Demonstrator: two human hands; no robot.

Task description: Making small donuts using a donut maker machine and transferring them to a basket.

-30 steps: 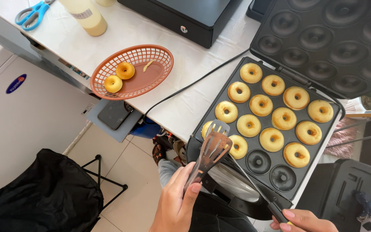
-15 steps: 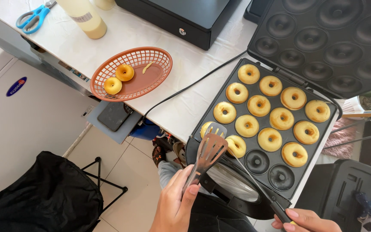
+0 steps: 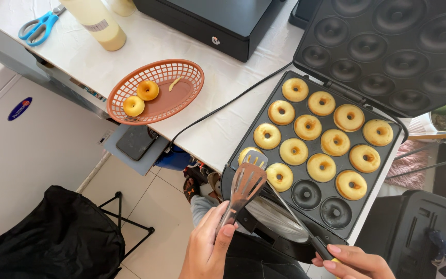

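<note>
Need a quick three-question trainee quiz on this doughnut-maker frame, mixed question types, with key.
1. True or false: the left hand holds slotted metal tongs at the corner doughnut of the black doughnut maker plate.
2. How many mini doughnuts lie in the round orange plastic basket? A) two B) four C) none
3. Fill in: the blue-handled scissors lie on the white ____.

Key: 1 true; 2 A, one beside another; 3 countertop. The right hand grips a thin tool's dark handle.
</note>
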